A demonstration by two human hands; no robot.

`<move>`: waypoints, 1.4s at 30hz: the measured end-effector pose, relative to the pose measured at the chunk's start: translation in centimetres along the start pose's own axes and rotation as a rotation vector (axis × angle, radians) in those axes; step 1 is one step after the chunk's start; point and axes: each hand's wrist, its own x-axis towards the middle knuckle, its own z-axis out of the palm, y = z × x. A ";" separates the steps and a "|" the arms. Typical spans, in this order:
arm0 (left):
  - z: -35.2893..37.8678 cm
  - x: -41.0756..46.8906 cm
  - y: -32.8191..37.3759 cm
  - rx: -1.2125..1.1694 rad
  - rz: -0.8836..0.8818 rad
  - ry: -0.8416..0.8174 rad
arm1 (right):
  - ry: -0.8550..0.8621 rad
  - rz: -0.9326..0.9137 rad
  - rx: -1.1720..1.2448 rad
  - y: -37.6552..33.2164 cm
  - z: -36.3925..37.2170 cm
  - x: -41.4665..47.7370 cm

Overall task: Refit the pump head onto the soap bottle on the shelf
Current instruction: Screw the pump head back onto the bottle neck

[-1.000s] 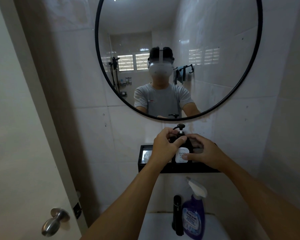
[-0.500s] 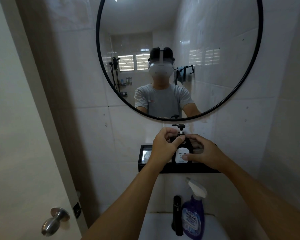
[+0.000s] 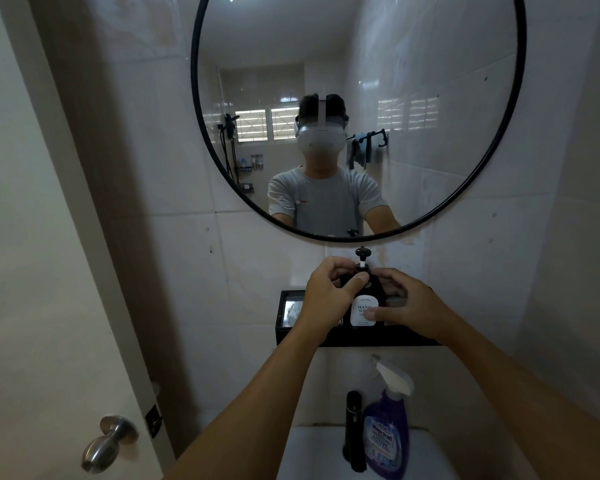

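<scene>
A black soap bottle [image 3: 363, 308] with a white "HAND SOAP" label stands on the black wall shelf [image 3: 378, 339] under the mirror. Its black pump head [image 3: 362, 252] sits on top, raised on a white stem above the collar. My left hand [image 3: 328, 294] pinches the collar at the bottle's neck with thumb and fingers. My right hand [image 3: 407, 306] wraps the bottle's right side, thumb on the label. The bottle's lower part is hidden by the shelf's front lip.
A round black-framed mirror [image 3: 513, 140] hangs just above the pump. Below the shelf are a black tap [image 3: 353, 431], a purple spray bottle [image 3: 387, 434] and a white basin [image 3: 312, 452]. A door with a metal knob [image 3: 110, 441] is at the left.
The pump head has risen, and its white stem now shows above the collar. My left fingers have shifted around the neck; my right hand still holds the bottle.
</scene>
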 end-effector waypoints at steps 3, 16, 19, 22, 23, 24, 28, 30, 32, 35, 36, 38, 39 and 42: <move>0.0 0.1 -0.1 0.007 0.009 0.001 | -0.001 -0.006 -0.003 -0.1 0.0 0.0; 0.0 0.1 0.0 -0.029 0.010 -0.002 | -0.004 -0.007 0.017 0.1 0.1 0.1; 0.1 0.1 -0.1 -0.001 0.022 -0.002 | 0.000 -0.011 0.012 0.1 0.0 0.1; 0.1 0.2 -0.2 0.037 0.033 0.006 | 0.001 -0.012 0.010 0.2 0.0 0.1; 0.0 0.1 -0.1 0.040 0.032 0.002 | 0.002 -0.013 0.010 0.2 0.0 0.1; 0.0 0.1 -0.1 0.035 0.030 -0.009 | 0.002 -0.013 0.009 0.2 0.0 0.1; -0.1 -0.1 0.0 -0.009 0.024 -0.047 | 0.002 -0.011 0.007 0.1 0.1 0.1; 0.0 0.0 -0.2 -0.007 0.025 -0.021 | 0.002 -0.012 0.011 0.1 0.1 0.1; 0.1 0.0 -0.3 -0.001 0.016 0.001 | 0.001 -0.012 0.007 0.0 0.1 0.0; 0.3 0.1 -0.4 0.008 0.014 0.013 | -0.005 -0.014 0.000 0.1 0.0 0.0; 0.3 0.2 -0.4 0.018 0.018 0.017 | -0.007 -0.013 0.000 0.1 0.0 0.1; 0.3 0.2 -0.3 0.029 0.019 0.010 | -0.006 -0.010 0.002 0.2 0.0 0.1; 0.2 0.1 -0.2 0.023 0.016 -0.005 | -0.002 -0.008 0.004 0.2 0.0 0.1; 0.1 0.0 -0.2 -0.012 0.007 -0.025 | 0.007 -0.009 0.004 0.2 0.1 0.1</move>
